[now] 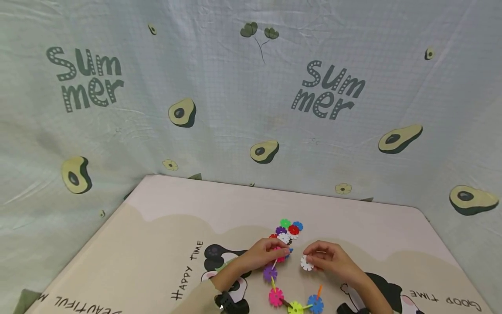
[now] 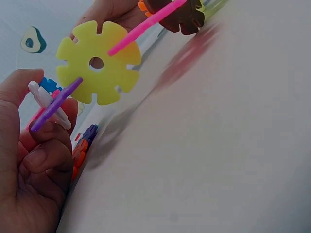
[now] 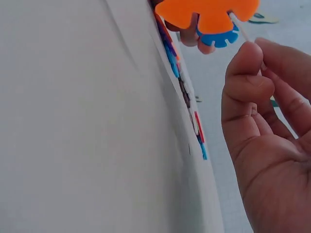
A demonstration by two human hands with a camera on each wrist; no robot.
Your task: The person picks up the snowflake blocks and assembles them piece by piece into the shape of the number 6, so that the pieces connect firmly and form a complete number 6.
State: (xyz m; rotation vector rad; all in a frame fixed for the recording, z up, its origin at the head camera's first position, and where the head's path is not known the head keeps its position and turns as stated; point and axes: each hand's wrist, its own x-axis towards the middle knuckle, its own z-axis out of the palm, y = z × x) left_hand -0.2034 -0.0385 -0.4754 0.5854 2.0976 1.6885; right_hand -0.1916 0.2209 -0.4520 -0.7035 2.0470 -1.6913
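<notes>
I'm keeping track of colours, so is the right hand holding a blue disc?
No, the right hand pinches a white notched disc between thumb and fingers.

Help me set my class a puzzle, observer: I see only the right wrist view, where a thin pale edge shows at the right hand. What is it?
Observer: In the head view, the right hand holds a white disc, its round, notched face showing there.
Operator: And the other hand, what does it hold?
Observer: The left hand holds a pink disc, part of a chain.
</notes>
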